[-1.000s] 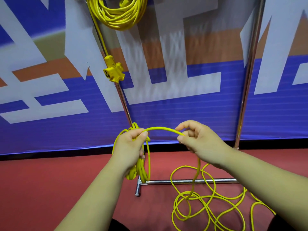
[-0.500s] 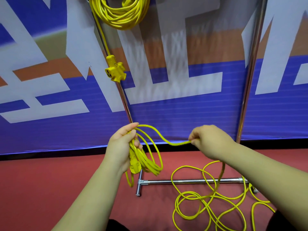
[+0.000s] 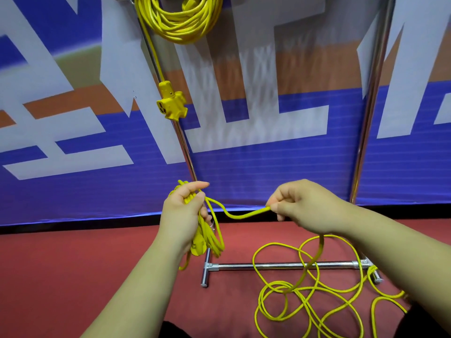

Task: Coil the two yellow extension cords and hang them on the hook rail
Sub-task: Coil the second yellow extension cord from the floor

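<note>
**Right hand drawn clear, cord slack between the hands**

Since a second ago the right hand (image 3: 305, 206) has drawn away to the right, and the high arch of cord between the two hands has dropped into a shallow sag. Its fingers (image 3: 277, 203) are clenched, thumb and forefinger pinching the thin yellow flexible extension cord (image 3: 246, 215). Behind the fist the same cord drops past the wrist to the floor.

The left hand (image 3: 181, 213) grips a small bundle of loops (image 3: 216, 240) of this cord, with the thumb pressed on the strands, the forefinger stretched out above them and the palm closed round the rest. The loops hang below the palm, narrow and close together, with a flat yellow plug (image 3: 198, 247) among them by the wrist.

Beyond the right forearm the uncoiled length (image 3: 284, 285) lies in loose, overlapping rings on the red floor (image 3: 73, 264) and crosses the chrome base bar (image 3: 244, 266) of the rack. Two chrome uprights rise from it, one (image 3: 186, 152) just behind the left hand, the other (image 3: 366, 118) to the right.

At the top edge, by the left upright, the other yellow extension cord (image 3: 180, 25) hangs as a thick coil. Its top is cut off by the frame, so the hook cannot be seen. One strand falls from it to a yellow three-way socket block (image 3: 172, 103), which dangles against the upright. Behind everything stands a blue, white and orange printed banner (image 3: 244, 172)
</note>
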A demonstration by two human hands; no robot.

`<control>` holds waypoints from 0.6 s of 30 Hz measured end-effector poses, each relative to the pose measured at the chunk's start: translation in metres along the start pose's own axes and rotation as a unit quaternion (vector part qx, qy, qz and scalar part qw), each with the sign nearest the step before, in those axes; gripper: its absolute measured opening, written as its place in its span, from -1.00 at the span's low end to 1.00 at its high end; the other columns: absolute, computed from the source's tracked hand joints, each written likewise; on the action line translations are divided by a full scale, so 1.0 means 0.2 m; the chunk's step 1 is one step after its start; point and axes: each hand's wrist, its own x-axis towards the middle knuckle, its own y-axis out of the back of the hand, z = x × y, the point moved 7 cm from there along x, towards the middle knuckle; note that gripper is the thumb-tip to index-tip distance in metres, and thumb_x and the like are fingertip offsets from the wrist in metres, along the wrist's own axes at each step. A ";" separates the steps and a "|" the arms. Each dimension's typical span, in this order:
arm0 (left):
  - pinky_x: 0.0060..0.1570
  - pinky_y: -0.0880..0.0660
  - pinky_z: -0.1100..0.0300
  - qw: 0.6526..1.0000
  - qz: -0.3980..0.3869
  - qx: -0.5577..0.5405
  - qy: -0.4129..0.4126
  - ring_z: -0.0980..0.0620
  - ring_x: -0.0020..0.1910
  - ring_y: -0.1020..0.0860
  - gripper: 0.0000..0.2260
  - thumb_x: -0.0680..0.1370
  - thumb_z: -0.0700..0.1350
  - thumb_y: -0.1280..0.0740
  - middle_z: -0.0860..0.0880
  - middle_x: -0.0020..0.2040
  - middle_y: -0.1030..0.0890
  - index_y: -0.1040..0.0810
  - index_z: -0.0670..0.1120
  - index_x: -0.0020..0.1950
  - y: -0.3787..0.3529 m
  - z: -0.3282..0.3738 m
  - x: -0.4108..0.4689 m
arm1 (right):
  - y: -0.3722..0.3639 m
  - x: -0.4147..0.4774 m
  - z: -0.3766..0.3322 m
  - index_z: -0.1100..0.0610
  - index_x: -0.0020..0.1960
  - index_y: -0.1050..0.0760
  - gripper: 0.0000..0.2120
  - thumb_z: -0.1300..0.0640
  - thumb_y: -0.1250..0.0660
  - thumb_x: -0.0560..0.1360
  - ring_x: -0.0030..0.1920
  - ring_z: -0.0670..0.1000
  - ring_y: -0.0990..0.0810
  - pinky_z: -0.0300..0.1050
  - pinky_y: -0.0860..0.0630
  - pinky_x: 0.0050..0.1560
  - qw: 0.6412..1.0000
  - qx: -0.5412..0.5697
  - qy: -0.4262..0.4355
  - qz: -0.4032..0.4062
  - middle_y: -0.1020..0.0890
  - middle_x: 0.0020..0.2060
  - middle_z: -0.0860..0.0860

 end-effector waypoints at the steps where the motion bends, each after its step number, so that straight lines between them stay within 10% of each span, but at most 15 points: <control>1: -0.45 -0.50 0.15 1.000 -0.009 0.026 -0.003 0.00 -0.52 -0.43 -0.80 0.65 -0.26 -0.26 -0.10 -0.46 -0.41 -0.63 -0.09 0.17 -0.01 0.00 -0.01 | 0.01 -0.01 -0.01 0.05 -0.09 -0.62 -0.89 0.17 -0.34 0.57 -0.46 -0.15 -0.48 -0.22 -0.45 -0.32 0.999 0.049 0.000 0.006 -0.70 -0.31 -0.05; 11: -0.41 -0.47 0.14 0.979 -0.147 0.139 -0.033 -0.05 -0.50 -0.43 -0.80 0.42 -0.14 -0.57 -0.12 -0.31 -0.45 -0.74 0.12 -0.02 -0.20 0.02 -0.08 | 0.04 -0.02 -0.02 0.19 0.02 -0.59 -0.88 0.25 -0.27 0.61 -0.48 -0.09 -0.41 -0.24 -0.18 -0.47 0.928 0.372 -0.034 0.003 -0.58 -0.32 0.03; 18: -0.37 -0.45 0.13 0.978 -0.082 0.185 -0.052 -0.03 -0.54 -0.44 -0.93 0.54 -0.15 -0.45 -0.06 -0.54 -0.42 -0.68 0.00 -0.12 -0.20 0.04 -0.04 | 0.06 -0.05 0.01 0.08 0.02 -0.64 -0.88 0.25 -0.37 0.56 -0.43 -0.07 -0.47 -0.17 -0.43 -0.42 0.951 0.306 -0.032 0.023 -0.63 -0.26 -0.01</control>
